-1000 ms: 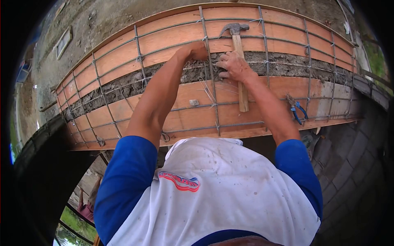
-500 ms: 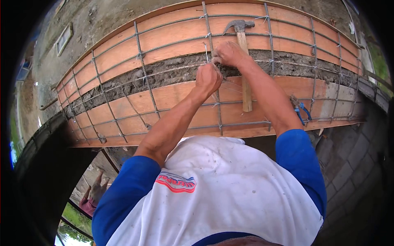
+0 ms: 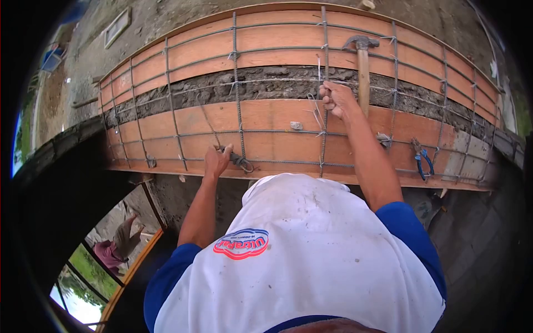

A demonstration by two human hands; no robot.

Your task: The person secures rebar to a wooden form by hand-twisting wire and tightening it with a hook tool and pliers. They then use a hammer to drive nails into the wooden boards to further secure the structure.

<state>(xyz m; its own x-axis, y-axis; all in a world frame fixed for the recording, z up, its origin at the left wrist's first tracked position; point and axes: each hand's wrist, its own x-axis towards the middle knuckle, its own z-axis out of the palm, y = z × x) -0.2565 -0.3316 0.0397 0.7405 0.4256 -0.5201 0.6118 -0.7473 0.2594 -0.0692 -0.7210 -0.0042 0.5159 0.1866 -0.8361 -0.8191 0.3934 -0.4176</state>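
Note:
My left hand [image 3: 216,161] is closed at the lower edge of the orange board [image 3: 266,145], at the lower end of a thin bent rod [image 3: 204,114]. A dark, looped item [image 3: 240,161] touches its fingers; what they grip is unclear. My right hand [image 3: 337,101] is closed beside an upright rebar [image 3: 323,147], above the board; anything inside the fist is hidden. Thin pale wire [image 3: 316,112] hangs by that bar, just left of the hand. A claw hammer [image 3: 363,75] lies just beyond my right hand, its handle pointing toward me.
A rebar grid [image 3: 240,102] spans the boards and the rough concrete strip [image 3: 266,82]. Blue-handled pliers [image 3: 423,161] lie at the right. Small stones [image 3: 296,126] rest on the board. Another person [image 3: 111,252] is at the lower left.
My hands have separated. The left moved down and left to the bent rod; the right stays near the upright bar. The view has shifted, showing the boards further right.

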